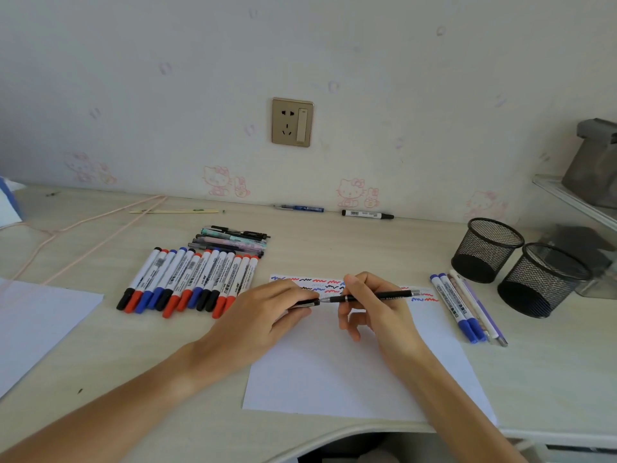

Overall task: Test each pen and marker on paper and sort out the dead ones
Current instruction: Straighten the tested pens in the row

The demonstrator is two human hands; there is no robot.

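My right hand [374,309] holds a black pen [384,296] level above the white paper [334,369], its bare tip pointing left. My left hand [263,315] pinches the pen's black cap [305,304] just off that tip. Blue, red and black squiggles [320,283] run along the paper's top edge. A row of several capped whiteboard markers [190,282] lies to the left, with a small pile of pens [233,242] behind it. A few markers and pens [467,307] lie in a group right of the paper.
Two black mesh pen cups [485,250] [542,279] stand at the right. A blue pen [298,208] and a black marker [367,214] lie by the wall. Another white sheet [36,319] is at the left, with a pink cord [86,225] behind it.
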